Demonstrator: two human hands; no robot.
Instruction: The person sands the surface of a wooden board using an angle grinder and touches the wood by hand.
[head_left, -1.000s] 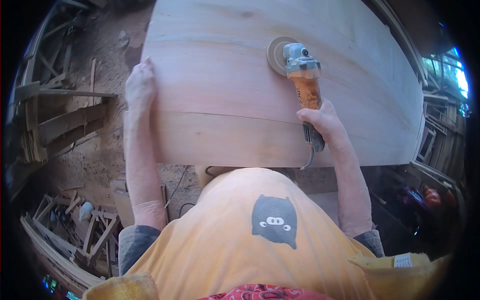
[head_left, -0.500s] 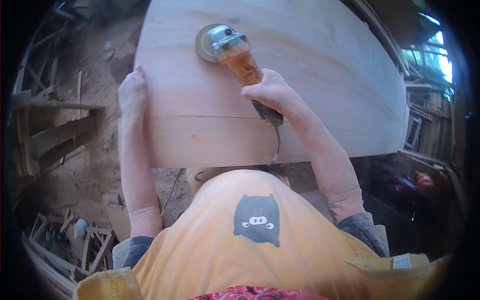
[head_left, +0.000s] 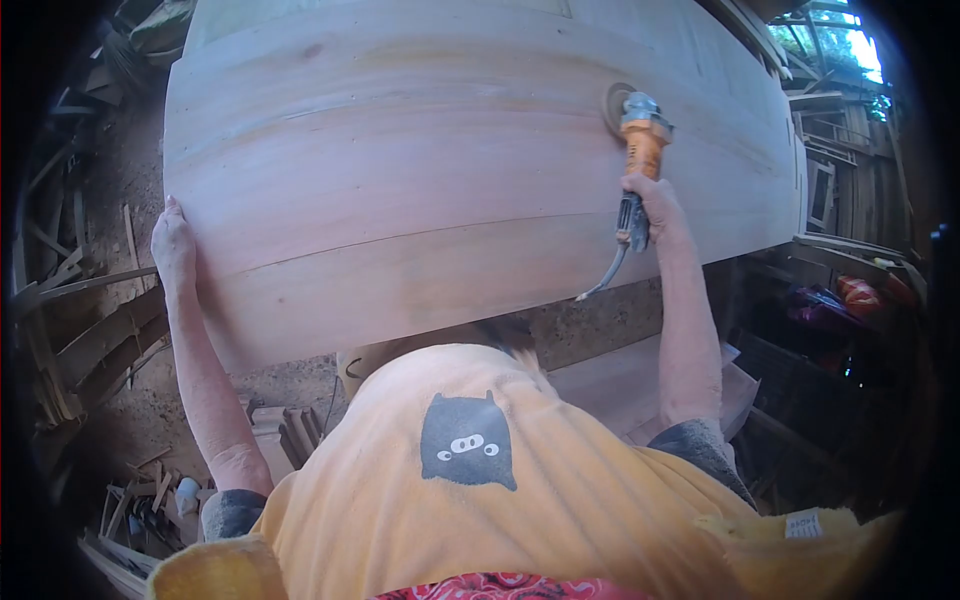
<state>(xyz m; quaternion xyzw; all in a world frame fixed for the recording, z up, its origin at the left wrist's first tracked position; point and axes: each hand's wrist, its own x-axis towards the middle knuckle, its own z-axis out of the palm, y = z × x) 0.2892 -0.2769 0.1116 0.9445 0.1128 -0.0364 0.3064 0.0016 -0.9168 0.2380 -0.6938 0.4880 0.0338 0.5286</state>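
Observation:
A wide, pale wooden panel (head_left: 400, 180) lies in front of me, with a seam running across it. My right hand (head_left: 656, 205) is wrapped round the orange body of an angle grinder (head_left: 645, 145), whose round sanding disc (head_left: 617, 108) rests on or just over the panel's right part. The grinder's cord (head_left: 606, 278) hangs past the near edge. At the panel's left edge, my left hand (head_left: 174, 245) grips the side, thumb or fingertip pointing up; its other fingers are mostly hidden.
Wooden frames and offcuts (head_left: 110, 345) stand at the left, with scrap wood (head_left: 150, 510) at the lower left. Boards (head_left: 630, 385) lie below the near edge. Stacked wood (head_left: 850, 150) and a red bundle (head_left: 858, 295) are at the right.
The grinder swung left across the panel, then back to the right, in my right hand. My left hand stays at the left edge, while the view has shifted and turned.

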